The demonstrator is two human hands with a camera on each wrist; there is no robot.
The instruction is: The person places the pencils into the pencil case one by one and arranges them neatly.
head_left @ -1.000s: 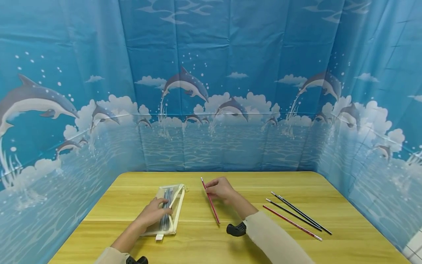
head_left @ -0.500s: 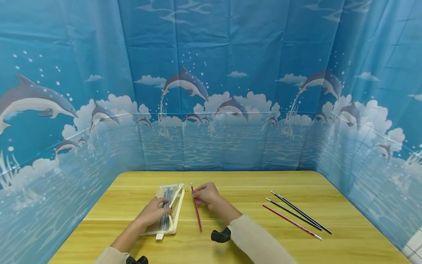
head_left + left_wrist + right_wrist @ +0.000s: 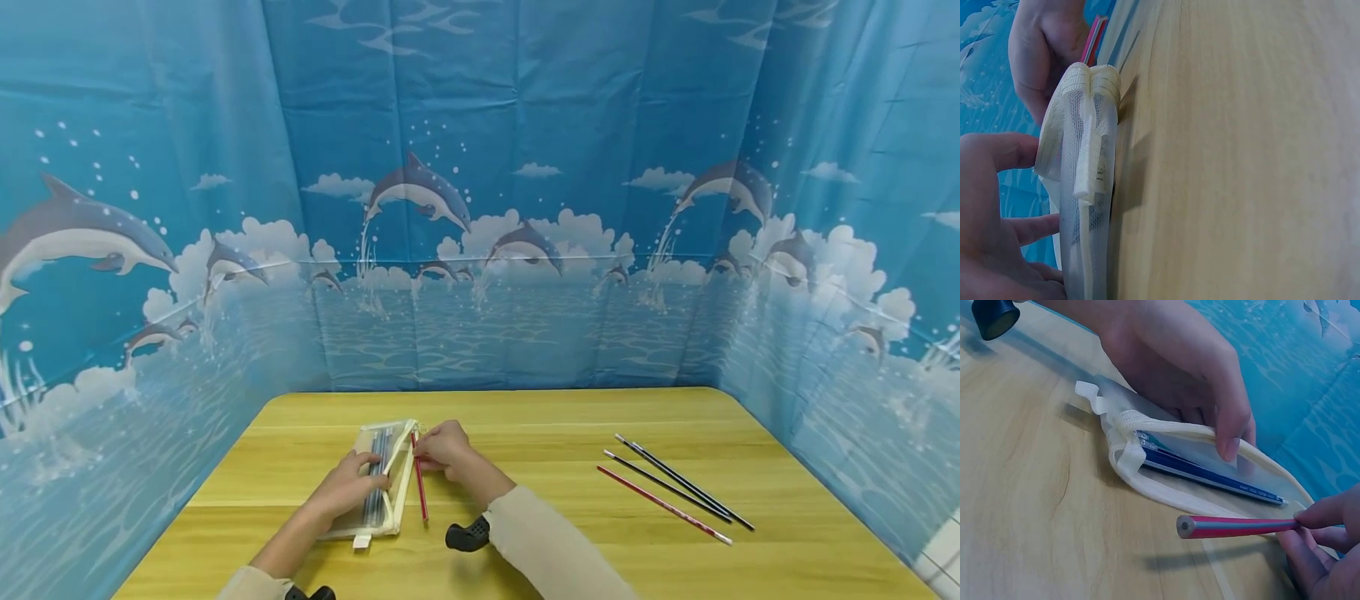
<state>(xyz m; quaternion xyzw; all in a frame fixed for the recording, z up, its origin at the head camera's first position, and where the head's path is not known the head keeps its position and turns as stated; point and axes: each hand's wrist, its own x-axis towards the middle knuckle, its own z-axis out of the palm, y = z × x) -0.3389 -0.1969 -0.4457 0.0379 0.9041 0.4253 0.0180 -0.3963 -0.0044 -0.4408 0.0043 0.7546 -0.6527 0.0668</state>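
On the left of the table lies a see-through pencil case with a cream zip edge, its mouth spread apart. Several dark blue pencils show inside it. My left hand lies over the case and holds its upper zip edge, thumb at the mouth in the right wrist view. My right hand pinches a red pencil between thumb and fingers near its far end. This pencil is alongside the case's open side, and its unsharpened end points back toward the person.
To the right on the wooden table lie another red pencil and several dark pencils, all slanting. A dolphin-print curtain stands behind the table and along its sides. A black wrist device sits under the right sleeve.
My right hand has carried the red pencil leftward to the pencil case's mouth, and the pencil has turned more upright in the head view. The left hand and the case have stayed put.
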